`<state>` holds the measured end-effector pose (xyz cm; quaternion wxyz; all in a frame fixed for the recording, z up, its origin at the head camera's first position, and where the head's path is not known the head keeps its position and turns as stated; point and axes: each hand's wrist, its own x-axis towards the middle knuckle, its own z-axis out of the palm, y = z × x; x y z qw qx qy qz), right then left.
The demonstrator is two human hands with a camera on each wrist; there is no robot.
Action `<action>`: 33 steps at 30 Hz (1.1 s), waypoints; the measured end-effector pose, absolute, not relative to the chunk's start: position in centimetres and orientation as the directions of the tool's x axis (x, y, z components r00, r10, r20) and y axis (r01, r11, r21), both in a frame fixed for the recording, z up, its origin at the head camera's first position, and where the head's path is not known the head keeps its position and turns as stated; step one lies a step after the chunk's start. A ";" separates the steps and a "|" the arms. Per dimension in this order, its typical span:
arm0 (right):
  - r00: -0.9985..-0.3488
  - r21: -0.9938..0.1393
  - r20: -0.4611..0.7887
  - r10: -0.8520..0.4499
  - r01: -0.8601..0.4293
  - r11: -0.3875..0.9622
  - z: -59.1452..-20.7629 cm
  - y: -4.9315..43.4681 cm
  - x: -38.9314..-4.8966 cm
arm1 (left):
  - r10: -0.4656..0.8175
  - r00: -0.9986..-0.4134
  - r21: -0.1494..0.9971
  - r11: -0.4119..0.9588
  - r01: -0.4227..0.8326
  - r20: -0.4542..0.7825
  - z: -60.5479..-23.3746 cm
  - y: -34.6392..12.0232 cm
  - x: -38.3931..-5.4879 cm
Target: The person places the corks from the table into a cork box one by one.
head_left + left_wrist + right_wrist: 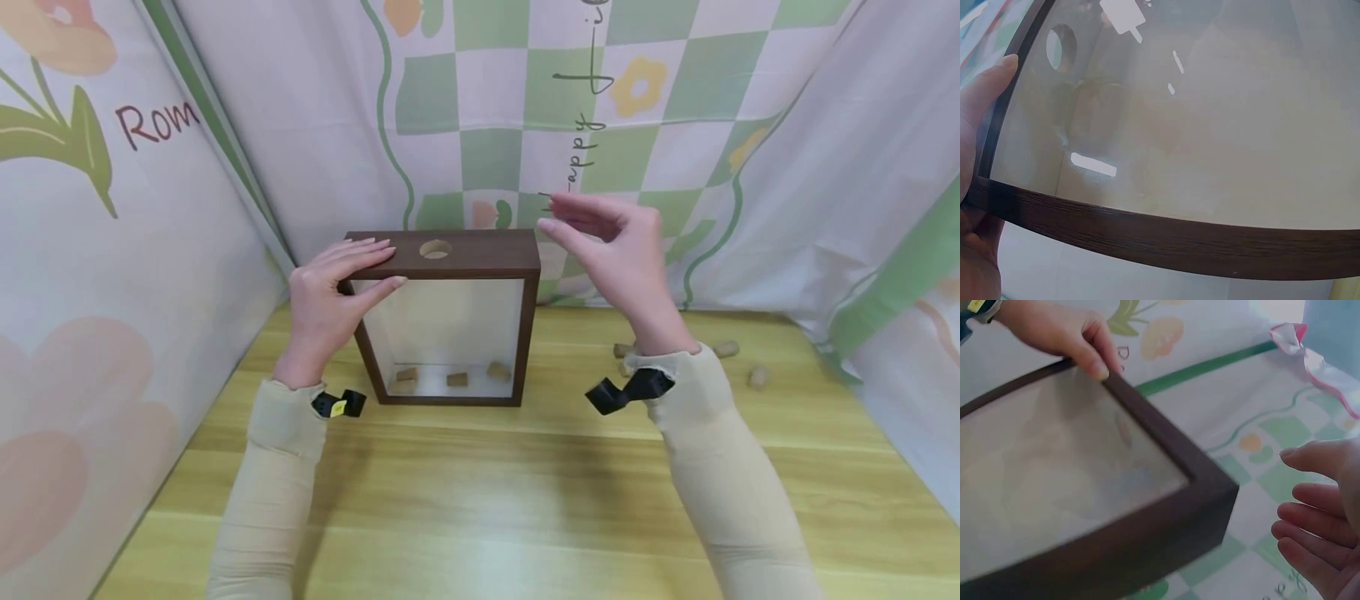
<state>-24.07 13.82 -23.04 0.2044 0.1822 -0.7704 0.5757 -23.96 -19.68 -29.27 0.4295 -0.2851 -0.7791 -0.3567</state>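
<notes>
A dark brown wooden box frame (487, 252) with a clear front stands upright on the table, with a round hole (435, 249) in its top. Several small corks (457, 379) lie on the floor inside it. My left hand (330, 287) holds the box at the top left corner, fingers laid across the top and thumb over the front edge. Just off the top right corner hovers my right hand (618, 254). Its fingers are loosely bent, and the right wrist view shows nothing between thumb and fingertips.
Several loose corks (726, 348) lie on the wooden table (465, 500) to the right, some partly hidden behind my right wrist. A printed curtain (491, 100) hangs behind the box. Another printed cloth (90, 275) walls off the left side.
</notes>
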 end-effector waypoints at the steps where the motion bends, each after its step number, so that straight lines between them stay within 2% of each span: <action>1: -0.857 -0.819 0.514 -0.035 -0.503 0.278 -23.4 14.3 -24.1 | 0.140 -0.466 0.308 0.583 0.752 0.873 -29.3 -19.7 -24.0; 14: -0.934 -0.842 0.355 0.041 -0.300 0.448 -29.0 21.5 -25.0 | 0.132 -0.473 0.315 0.587 0.746 0.871 -29.4 -19.8 -23.9; 20: -0.966 -0.833 0.258 0.028 -0.207 0.514 -32.2 24.4 -25.2 | 0.138 -0.476 0.315 0.587 0.746 0.869 -29.4 -19.8 -23.8; 28: -0.983 -0.789 0.184 -0.002 -0.149 0.597 -37.0 27.7 -25.5 | 0.139 -0.466 0.306 0.588 0.749 0.874 -29.4 -19.7 -24.0; 33: -0.993 -0.801 0.117 -0.022 -0.107 0.588 -39.5 29.2 -25.7 | 0.134 -0.469 0.313 0.585 0.749 0.873 -29.4 -19.7 -24.0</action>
